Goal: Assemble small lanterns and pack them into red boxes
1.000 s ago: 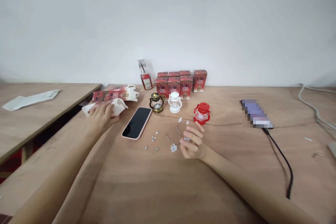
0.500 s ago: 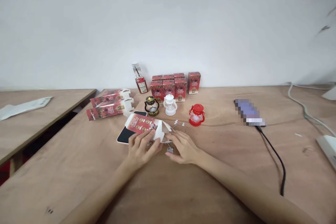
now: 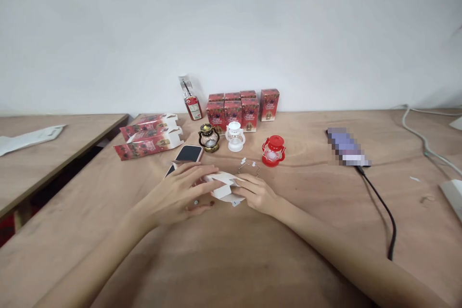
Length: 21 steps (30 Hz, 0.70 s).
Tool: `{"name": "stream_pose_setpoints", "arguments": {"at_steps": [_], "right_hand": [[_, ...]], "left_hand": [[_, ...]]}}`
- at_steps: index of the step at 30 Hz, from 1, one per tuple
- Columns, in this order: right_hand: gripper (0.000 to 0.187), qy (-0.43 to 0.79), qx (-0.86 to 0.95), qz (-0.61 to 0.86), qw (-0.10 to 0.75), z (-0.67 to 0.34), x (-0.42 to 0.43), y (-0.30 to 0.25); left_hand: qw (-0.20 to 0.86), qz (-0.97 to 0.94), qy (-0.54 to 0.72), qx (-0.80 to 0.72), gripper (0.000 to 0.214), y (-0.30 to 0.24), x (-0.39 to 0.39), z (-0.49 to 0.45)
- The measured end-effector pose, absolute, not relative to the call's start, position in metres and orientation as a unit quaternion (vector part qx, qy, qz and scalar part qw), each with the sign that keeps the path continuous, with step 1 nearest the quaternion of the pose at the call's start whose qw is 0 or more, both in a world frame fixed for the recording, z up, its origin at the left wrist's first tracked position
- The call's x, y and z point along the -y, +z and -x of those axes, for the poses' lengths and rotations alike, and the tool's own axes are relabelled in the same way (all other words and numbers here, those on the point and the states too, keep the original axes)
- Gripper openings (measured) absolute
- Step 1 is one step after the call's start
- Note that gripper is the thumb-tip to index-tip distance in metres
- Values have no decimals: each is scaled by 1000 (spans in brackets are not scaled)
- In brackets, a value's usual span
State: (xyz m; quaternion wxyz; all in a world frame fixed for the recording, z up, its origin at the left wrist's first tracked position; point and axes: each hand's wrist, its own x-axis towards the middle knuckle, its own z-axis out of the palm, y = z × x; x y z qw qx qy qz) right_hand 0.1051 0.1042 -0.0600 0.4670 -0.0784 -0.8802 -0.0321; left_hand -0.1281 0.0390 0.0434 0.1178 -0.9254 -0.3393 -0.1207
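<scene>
A small red-and-white paper box (image 3: 224,186) lies between my hands, its white flaps standing open toward the right. My left hand (image 3: 182,191) wraps over the box's left part and hides most of its printed side. On the right, the fingers of my right hand (image 3: 258,195) grip the flap end. A tiny piece of silvery paper or plastic shows under the flaps; its kind is unclear. Behind my hands stand a bronze-coloured mini lantern (image 3: 208,138), a white mini lantern (image 3: 235,137) and a red mini lantern (image 3: 273,151). A thin wire (image 3: 255,169) lies near my right fingers.
Several red boxes (image 3: 233,113) stand by the wall, beside a bottle (image 3: 194,106). Opened, flattened boxes (image 3: 149,147) lie at left. A phone (image 3: 190,153) is partly under my left hand; another phone (image 3: 348,147) with a black cable (image 3: 382,209) lies at right.
My left hand has turned and slid left around the box, now covering its printed face. The box has come off most of the near phone, and its flap end points right. The view has tilted slightly.
</scene>
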Motion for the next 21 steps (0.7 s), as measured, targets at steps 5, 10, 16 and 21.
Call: {"name": "stream_pose_setpoints", "arguments": {"at_steps": [5, 10, 16, 21], "right_hand": [[25, -73, 897, 10, 436, -108, -104, -57], [30, -43, 901, -9, 432, -106, -105, -62], [28, 50, 909, 48, 411, -109, -106, -56], [11, 65, 895, 109, 429, -111, -104, -53]], "left_hand": [[-4, 936, -98, 337, 44, 48, -39, 128], [-36, 938, -44, 341, 77, 38, -40, 120], [54, 915, -91, 389, 67, 16, -51, 120], [210, 875, -173, 400, 41, 5, -57, 117]]}}
